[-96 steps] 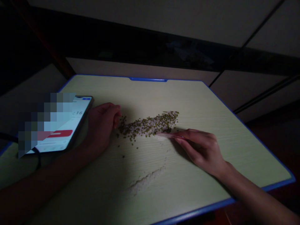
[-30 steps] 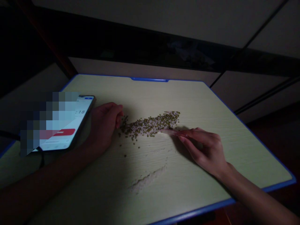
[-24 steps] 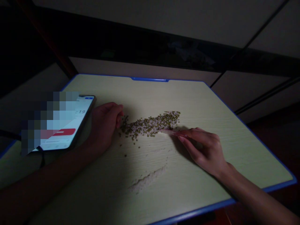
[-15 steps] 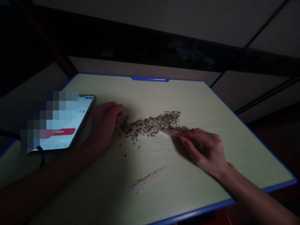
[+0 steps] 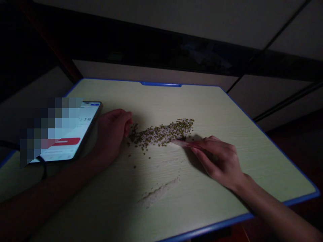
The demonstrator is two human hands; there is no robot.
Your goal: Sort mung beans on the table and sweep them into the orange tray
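Note:
A long pile of small green beans mixed with whitish grains (image 5: 161, 133) lies across the middle of the table. Its left end is next to my left hand (image 5: 113, 129), whose fingers are curled closed; anything inside them is hidden. On the other side, my right hand (image 5: 219, 158) pinches a thin, pale, translucent strip (image 5: 180, 143) between thumb and fingers. The strip's tip touches the pile's near edge at the right. Nearer to me runs a narrow ridge of whitish grains (image 5: 160, 194), apart from the pile. A few loose beans (image 5: 134, 167) are scattered between the two.
A phone (image 5: 88, 131) with a lit screen, partly blurred out, lies left of my left wrist. A dark cord (image 5: 42, 164) crosses its lower corner. The pale wooden table (image 5: 214, 215) has a blue rim, and light panels with a dark band stand behind it.
The strip's tip has shifted slightly left along the pile's near edge with my right hand. My left hand stays in about the same place.

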